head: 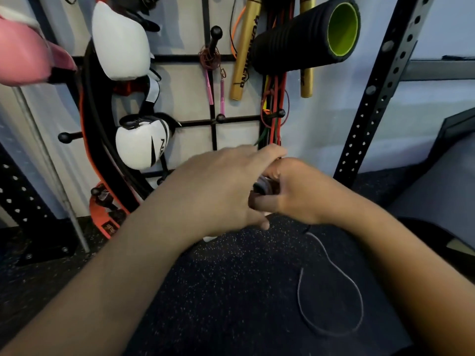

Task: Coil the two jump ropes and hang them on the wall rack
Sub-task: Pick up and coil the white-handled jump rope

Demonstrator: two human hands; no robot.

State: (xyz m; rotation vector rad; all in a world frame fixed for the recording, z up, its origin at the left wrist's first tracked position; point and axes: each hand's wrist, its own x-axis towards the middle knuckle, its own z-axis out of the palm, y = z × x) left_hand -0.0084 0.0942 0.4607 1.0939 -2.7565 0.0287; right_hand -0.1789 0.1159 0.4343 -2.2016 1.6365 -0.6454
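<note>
One jump rope with pink handles [209,86] hangs coiled from a black peg of the wall rack [213,124]; its thin reddish cord [210,57] is looped around the peg. The second jump rope is a thin grey cord [331,286] that drops from my hands in a loose loop over the dark floor. My right hand [295,191] is closed around its dark handle [261,187]. My left hand [226,186] lies over the same spot, fingers curled on the rope at the handle. Both hands meet just below the rack.
White boxing gloves [141,142] and a pink glove [23,57] hang at left, beside black and orange straps [97,140]. Gold handles [244,52], coloured resistance bands [275,98] and a black foam roller [308,37] hang at right. A perforated black rig upright [377,93] stands further right.
</note>
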